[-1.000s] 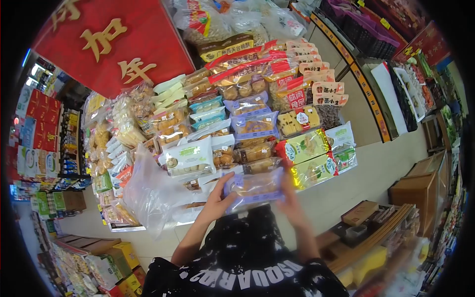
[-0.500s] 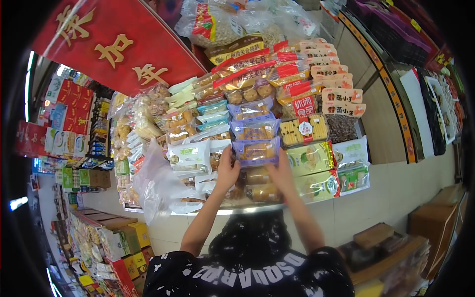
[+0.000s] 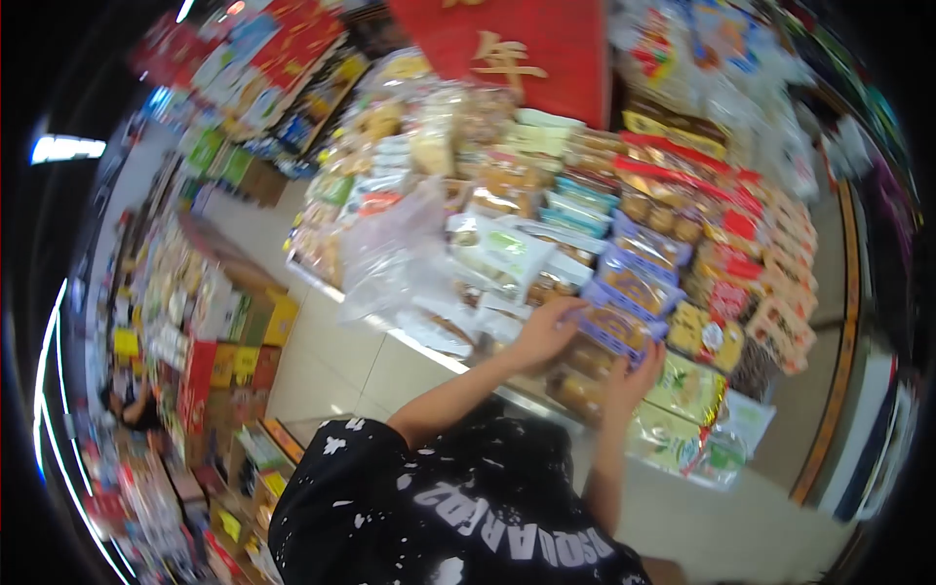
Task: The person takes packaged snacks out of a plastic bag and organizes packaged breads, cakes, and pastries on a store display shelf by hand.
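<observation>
A purple-edged pastry packet (image 3: pixel 618 329) lies at the front of a row of matching packets (image 3: pixel 636 282), with brown pastry showing through its clear window. My left hand (image 3: pixel 551 331) holds its left end, fingers closed at the edge. At the lower right end, my right hand (image 3: pixel 637 374) pinches the corner. Brown rolled cakes in clear wrap (image 3: pixel 577 390) are partly hidden below the packet, between my forearms. Left of my left hand is a white and green packet (image 3: pixel 499 252). Yellow-green packets (image 3: pixel 682 385) lie just right of my right hand.
A crumpled clear plastic bag (image 3: pixel 395 258) hangs over the front edge of the display. Red-topped snack bags (image 3: pixel 682 180) and a red sign (image 3: pixel 546 58) stand behind. Stacked cartons (image 3: pixel 234 366) are on the left, and another person (image 3: pixel 136 405) is at far left.
My view has turned and tilted, so the display appears shifted right and slanted. Both hands stay at the ends of the front purple packet; the right fingers have closed on its corner.
</observation>
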The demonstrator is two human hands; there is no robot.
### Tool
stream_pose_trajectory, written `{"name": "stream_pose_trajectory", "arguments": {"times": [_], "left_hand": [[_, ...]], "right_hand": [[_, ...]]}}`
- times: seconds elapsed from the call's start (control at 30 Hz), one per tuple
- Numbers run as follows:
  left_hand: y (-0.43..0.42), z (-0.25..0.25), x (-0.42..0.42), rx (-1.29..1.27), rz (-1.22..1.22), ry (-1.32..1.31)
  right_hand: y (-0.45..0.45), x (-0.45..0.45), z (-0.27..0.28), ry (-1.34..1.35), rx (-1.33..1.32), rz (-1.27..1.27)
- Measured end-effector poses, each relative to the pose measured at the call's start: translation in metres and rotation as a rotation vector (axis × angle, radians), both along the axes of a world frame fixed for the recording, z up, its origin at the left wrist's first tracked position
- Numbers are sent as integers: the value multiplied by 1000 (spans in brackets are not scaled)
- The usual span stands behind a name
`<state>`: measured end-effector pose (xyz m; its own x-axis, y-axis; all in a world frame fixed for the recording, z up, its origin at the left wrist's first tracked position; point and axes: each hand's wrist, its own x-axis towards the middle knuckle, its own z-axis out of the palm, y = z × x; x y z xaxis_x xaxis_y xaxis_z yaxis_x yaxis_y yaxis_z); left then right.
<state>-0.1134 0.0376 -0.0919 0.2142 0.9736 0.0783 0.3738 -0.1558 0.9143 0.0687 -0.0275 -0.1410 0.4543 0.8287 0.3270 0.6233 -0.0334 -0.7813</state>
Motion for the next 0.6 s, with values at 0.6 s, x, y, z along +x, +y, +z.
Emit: {"name": "stream_pose_trajectory", "arguments": {"times": [0.6], "left_hand": [[17, -118, -382, 15, 498, -348]], "right_hand": [[65, -342, 83, 819, -784, 1467]]}}
